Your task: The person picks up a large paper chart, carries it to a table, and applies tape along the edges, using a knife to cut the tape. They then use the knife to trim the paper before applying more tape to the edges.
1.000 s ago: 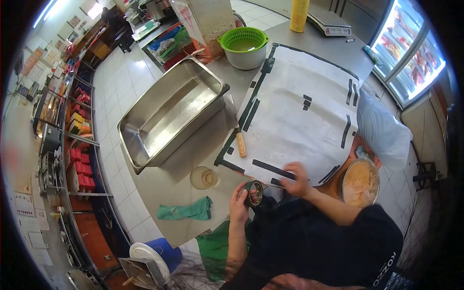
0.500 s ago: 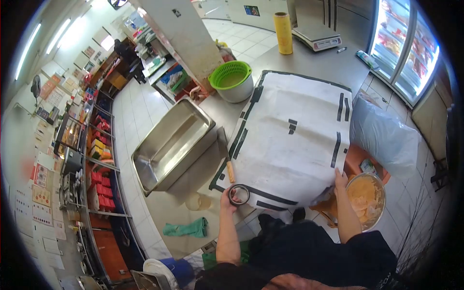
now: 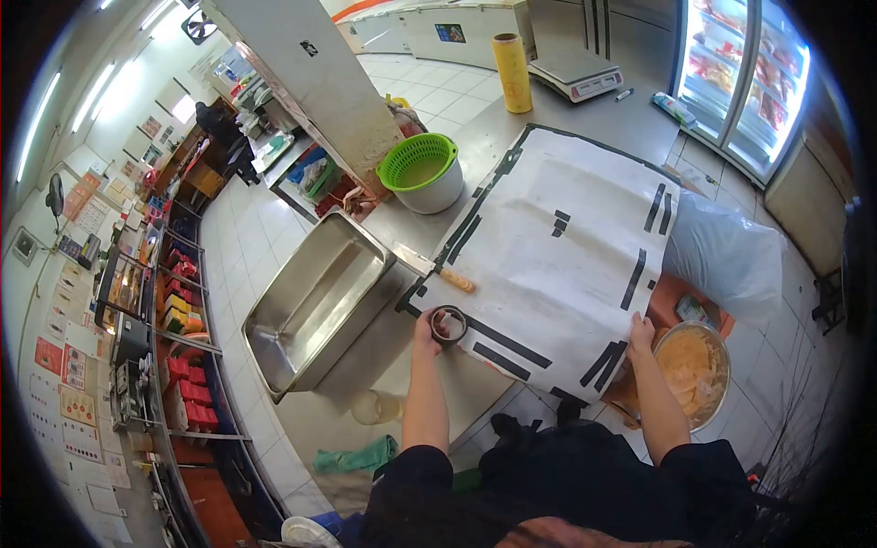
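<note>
A large white sheet (image 3: 548,247) edged and patched with black tape lies on the metal table, its near corner sticking out past the table edge. My left hand (image 3: 427,331) is closed at the sheet's left near corner, with a roll of black tape (image 3: 448,324) around or against its fingers. At the right near edge my right hand (image 3: 640,332) pinches the sheet. A knife with a wooden handle (image 3: 458,280) rests partly on the sheet's left edge, its blade pointing to the metal tray.
Left of the sheet are a deep metal tray (image 3: 320,301), a clear cup (image 3: 376,407) and a green cloth (image 3: 356,455). Behind stand a green basket (image 3: 418,164), a yellow roll (image 3: 512,75) and a scale (image 3: 575,73). A bowl of orange food (image 3: 692,373) and a plastic bag (image 3: 726,251) are right.
The near part of the sheet has flattened and its near edge reaches lower. The knife handle now lies more on the sheet. The camera view has shifted slightly.
</note>
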Demonstrator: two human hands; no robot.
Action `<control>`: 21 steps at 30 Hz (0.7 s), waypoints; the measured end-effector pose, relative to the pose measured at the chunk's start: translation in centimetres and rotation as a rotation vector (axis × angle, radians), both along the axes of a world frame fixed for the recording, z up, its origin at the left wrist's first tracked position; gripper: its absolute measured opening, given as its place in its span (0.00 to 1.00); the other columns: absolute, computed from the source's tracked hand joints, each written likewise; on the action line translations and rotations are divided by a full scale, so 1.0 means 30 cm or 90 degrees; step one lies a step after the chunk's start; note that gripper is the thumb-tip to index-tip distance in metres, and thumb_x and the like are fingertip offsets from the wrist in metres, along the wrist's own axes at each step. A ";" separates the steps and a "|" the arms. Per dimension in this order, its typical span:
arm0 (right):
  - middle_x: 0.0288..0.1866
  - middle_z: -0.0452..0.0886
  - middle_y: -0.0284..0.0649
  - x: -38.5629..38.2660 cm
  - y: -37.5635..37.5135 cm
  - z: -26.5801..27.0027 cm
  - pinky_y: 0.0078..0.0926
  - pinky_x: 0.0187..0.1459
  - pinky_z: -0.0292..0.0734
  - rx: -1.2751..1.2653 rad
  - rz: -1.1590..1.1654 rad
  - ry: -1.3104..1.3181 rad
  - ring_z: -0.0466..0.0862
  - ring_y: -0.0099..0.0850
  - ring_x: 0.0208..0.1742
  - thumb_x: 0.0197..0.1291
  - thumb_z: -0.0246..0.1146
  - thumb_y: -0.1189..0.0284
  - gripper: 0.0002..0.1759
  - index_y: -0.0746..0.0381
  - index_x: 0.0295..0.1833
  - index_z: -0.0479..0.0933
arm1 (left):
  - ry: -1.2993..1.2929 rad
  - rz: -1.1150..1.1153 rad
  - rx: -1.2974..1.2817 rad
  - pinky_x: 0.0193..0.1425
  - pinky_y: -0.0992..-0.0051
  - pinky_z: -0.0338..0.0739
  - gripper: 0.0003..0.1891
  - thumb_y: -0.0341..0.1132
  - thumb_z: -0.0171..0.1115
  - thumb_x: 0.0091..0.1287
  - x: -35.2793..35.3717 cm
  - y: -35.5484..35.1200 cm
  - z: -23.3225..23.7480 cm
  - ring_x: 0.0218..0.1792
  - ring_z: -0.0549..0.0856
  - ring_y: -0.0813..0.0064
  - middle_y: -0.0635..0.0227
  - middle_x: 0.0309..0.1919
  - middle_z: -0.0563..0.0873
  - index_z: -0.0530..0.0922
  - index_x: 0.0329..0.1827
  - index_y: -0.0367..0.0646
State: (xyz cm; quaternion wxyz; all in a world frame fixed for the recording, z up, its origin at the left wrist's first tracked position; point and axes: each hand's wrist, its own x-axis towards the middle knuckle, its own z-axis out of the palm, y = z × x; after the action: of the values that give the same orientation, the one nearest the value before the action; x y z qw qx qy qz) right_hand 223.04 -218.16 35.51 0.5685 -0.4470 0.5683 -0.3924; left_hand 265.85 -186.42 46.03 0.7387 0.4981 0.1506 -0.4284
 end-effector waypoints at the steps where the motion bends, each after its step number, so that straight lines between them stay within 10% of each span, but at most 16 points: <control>1: 0.35 0.76 0.36 0.023 -0.013 -0.051 0.29 0.39 0.72 0.002 -0.029 -0.008 0.75 0.25 0.36 0.68 0.56 0.67 0.11 0.65 0.40 0.73 | 0.007 -0.003 0.008 0.22 0.75 0.73 0.10 0.42 0.54 0.66 0.028 -0.011 -0.006 0.17 0.75 0.79 0.78 0.26 0.85 0.81 0.34 0.50; 21: 0.46 0.79 0.45 0.237 0.128 0.091 0.34 0.47 0.76 0.036 -0.200 -0.016 0.80 0.34 0.44 0.67 0.55 0.65 0.17 0.69 0.50 0.72 | -0.038 -0.059 -0.063 0.28 0.66 0.80 0.10 0.43 0.56 0.65 0.420 -0.316 -0.059 0.25 0.79 0.73 0.69 0.29 0.84 0.79 0.38 0.47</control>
State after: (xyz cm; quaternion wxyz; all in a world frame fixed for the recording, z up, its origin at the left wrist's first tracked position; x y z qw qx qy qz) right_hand 230.15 -214.33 38.25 0.5196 -0.3312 0.6351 -0.4658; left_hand 278.46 -195.89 44.25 0.7461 0.4796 0.0840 -0.4541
